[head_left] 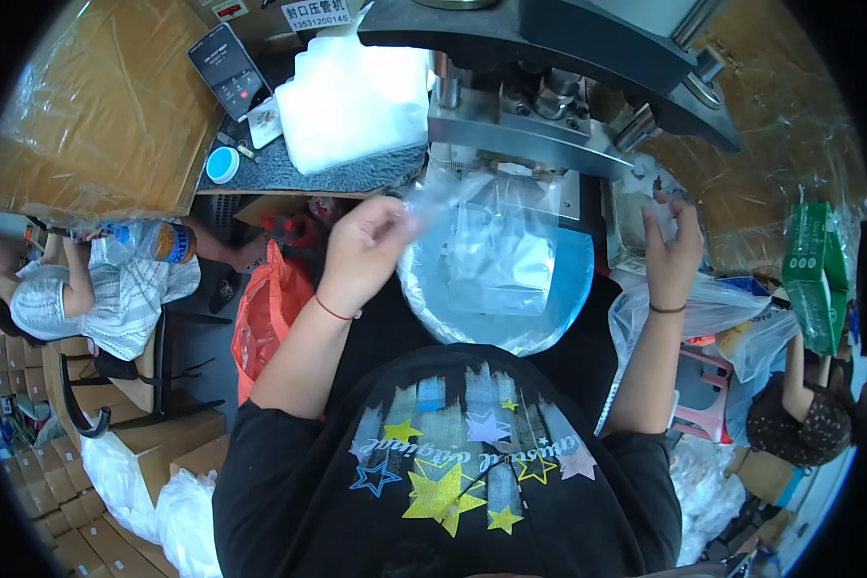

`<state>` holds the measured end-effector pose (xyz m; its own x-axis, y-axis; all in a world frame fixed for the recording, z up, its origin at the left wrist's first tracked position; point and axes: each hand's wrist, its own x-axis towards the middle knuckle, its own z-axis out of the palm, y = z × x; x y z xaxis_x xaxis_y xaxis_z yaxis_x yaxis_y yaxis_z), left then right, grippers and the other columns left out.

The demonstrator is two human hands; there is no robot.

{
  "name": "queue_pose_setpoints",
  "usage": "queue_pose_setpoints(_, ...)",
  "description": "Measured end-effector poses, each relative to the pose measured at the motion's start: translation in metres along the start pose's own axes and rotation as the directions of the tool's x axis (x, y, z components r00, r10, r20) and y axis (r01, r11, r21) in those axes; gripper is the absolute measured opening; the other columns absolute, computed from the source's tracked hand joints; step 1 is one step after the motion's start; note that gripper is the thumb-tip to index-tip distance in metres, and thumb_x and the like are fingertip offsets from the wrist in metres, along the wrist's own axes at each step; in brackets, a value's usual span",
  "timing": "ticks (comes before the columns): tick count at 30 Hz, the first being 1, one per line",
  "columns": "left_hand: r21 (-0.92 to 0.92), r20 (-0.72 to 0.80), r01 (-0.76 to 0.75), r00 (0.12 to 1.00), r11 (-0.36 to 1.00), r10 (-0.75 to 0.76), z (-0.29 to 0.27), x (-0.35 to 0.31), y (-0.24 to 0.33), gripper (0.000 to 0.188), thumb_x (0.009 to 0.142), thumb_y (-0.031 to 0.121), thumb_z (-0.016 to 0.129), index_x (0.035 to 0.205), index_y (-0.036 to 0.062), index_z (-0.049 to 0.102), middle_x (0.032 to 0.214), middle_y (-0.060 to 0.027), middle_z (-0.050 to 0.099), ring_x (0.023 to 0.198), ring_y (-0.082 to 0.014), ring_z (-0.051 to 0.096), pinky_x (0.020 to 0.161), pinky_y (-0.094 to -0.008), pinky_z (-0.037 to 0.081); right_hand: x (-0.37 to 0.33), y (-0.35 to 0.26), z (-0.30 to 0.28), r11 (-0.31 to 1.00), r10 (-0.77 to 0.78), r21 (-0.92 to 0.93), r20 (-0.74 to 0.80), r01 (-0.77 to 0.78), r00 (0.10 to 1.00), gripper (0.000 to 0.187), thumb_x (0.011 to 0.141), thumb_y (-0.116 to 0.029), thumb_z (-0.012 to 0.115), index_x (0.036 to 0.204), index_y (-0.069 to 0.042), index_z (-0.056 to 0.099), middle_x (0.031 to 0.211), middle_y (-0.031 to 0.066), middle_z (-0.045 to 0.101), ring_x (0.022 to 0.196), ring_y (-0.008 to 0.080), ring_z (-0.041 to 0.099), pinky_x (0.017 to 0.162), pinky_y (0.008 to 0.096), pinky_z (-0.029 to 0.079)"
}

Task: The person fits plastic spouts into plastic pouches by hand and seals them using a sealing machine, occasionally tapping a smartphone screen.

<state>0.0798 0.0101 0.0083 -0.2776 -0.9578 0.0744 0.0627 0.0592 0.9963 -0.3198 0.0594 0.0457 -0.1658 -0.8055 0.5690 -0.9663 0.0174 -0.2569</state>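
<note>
My left hand (368, 246) pinches the edge of a clear plastic bag (453, 197) and holds it up under the metal head of a sealing machine (520, 125). Below the bag sits a blue basin (573, 279) lined with clear plastic and holding more clear bags. My right hand (672, 246) is raised at the right side of the machine, fingers curled around a small clear plastic piece (645, 183) there. A red cord circles my left wrist and a dark band my right.
A stack of white plastic bags (356, 96), a phone (229, 69) and a small round cap (223, 165) lie on the grey mat at the back left. An orange bag (265, 313) hangs below. A person sits at left, another at right, among cardboard boxes.
</note>
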Motion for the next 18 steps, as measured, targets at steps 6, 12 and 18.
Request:
queue_pose_setpoints(6, 0.218, 0.226, 0.002, 0.973, 0.976, -0.053, 0.048, -0.018, 0.02, 0.012, 0.091, 0.01, 0.068, 0.095, -0.0015, 0.069, 0.083, -0.0056, 0.07, 0.078, -0.0078, 0.063, 0.074, -0.0254, 0.052, -0.01, -0.095, -0.016, 0.43, -0.179, 0.88, 0.3, -0.2, 0.937, 0.016, 0.09, -0.002, 0.068, 0.106, -0.001, 0.066, 0.117, 0.0144, 0.069, 0.104, 0.0188, 0.064, 0.091, 0.0314, 0.049)
queue_pose_setpoints(12, -0.038, 0.402, 0.174, 0.904, 0.984, -0.144, 0.066, -0.03, 0.018, 0.02, 0.1, 0.019, 0.061, 0.101, -0.0008, 0.067, 0.095, -0.0069, 0.072, 0.086, -0.0133, 0.067, 0.081, -0.0278, 0.053, 0.0, -0.116, -0.022, 0.431, -0.203, 0.868, 0.36, -0.247, 0.911, 0.011, 0.096, -0.009, 0.064, 0.098, 0.002, 0.066, 0.114, 0.0124, 0.069, 0.099, 0.0155, 0.062, 0.087, 0.0286, 0.048)
queue_pose_setpoints(18, -0.236, 0.671, 0.614, 0.664, 0.754, -0.33, 0.08, -0.035, 0.022, 0.024, 0.103, 0.019, 0.055, 0.117, 0.0004, 0.061, 0.111, -0.0169, 0.071, 0.097, -0.0241, 0.072, 0.084, -0.0339, 0.057, 0.002, -0.085, -0.03, 0.511, -0.31, 0.783, 0.553, -0.355, 0.773, 0.021, 0.098, -0.02, 0.062, 0.106, 0.0, 0.063, 0.108, 0.0079, 0.067, 0.093, 0.0124, 0.06, 0.081, 0.0259, 0.047)
